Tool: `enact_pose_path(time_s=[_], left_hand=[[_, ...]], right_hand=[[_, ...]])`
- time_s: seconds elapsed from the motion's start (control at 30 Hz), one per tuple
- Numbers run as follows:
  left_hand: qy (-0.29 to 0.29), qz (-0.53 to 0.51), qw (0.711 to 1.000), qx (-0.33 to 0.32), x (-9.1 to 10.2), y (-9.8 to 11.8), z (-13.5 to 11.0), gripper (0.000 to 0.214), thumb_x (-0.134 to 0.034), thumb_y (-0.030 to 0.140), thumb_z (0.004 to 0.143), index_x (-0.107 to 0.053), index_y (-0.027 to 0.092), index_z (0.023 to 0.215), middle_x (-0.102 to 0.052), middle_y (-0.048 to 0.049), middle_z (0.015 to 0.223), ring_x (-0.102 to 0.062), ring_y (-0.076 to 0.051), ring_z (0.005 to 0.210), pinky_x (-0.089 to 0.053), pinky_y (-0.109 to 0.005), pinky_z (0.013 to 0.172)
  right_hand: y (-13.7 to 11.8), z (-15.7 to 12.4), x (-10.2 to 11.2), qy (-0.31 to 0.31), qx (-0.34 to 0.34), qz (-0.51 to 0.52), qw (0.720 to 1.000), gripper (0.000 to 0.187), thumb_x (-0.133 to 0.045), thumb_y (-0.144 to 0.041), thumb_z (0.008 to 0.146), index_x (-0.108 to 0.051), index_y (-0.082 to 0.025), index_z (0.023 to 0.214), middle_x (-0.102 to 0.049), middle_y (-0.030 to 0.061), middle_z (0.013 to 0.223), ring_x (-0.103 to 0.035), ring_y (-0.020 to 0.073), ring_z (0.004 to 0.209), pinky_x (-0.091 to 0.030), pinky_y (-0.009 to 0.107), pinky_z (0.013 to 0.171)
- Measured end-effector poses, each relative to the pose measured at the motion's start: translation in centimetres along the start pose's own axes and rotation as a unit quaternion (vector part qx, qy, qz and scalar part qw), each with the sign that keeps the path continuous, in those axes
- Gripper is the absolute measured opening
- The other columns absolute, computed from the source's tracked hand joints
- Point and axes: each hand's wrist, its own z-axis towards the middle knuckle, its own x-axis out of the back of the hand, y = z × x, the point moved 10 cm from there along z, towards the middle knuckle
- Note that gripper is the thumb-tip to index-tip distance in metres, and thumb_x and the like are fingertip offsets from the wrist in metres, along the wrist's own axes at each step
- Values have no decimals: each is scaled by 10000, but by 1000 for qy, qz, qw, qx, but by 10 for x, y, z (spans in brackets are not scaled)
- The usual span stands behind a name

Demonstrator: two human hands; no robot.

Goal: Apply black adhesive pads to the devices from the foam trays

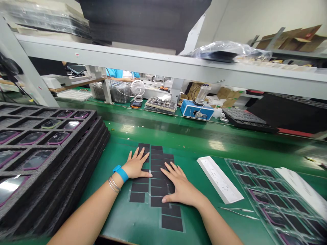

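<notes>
Black rectangular sheets [156, 192] with clear edges lie in columns on the green table mat [114, 211]. My left hand [135, 165] rests on the left column with its fingers spread, a blue band and silver bangles on its wrist. Over the right-hand columns lies my right hand [182, 185], also spread flat, its thumb on a lower sheet. Neither hand grips anything. Parts of several sheets are hidden under the palms and fingers.
Stacked black foam trays [84, 163] with purple-rimmed parts stand at left. To the right are a white shallow box [219, 180], metal tweezers [240, 212] and a clear plastic tray [255, 194]. Behind, a person's hands [129, 79] show near a white fan [138, 88] and a blue device [196, 110].
</notes>
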Motion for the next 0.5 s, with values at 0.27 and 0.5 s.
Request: enact_pose_path(time_s=[0.27, 0.5], left_hand=[[-2, 1, 1000, 4, 2, 1, -1, 1071, -450, 808, 644, -93, 228, 1470, 69, -78, 1526, 107, -346, 1383, -7, -603, 1072], [3, 2, 1000, 0, 2, 1, -1, 1070, -444, 815, 640, -101, 231, 1469, 65, -79, 1527, 98, -346, 1385, -12, -605, 1070]], right_hand=[[-1, 0, 0, 1, 2, -2, 1000, 1102, -621, -769, 554, -190, -304, 1455, -10, 5, 1541, 55, 293, 1404, 11, 494, 1136], [1, 1, -1, 4, 6, -1, 1000, 1096, -623, -765, 556, -194, -306, 1454, -16, 10, 1542, 57, 296, 1404, 8, 502, 1133]])
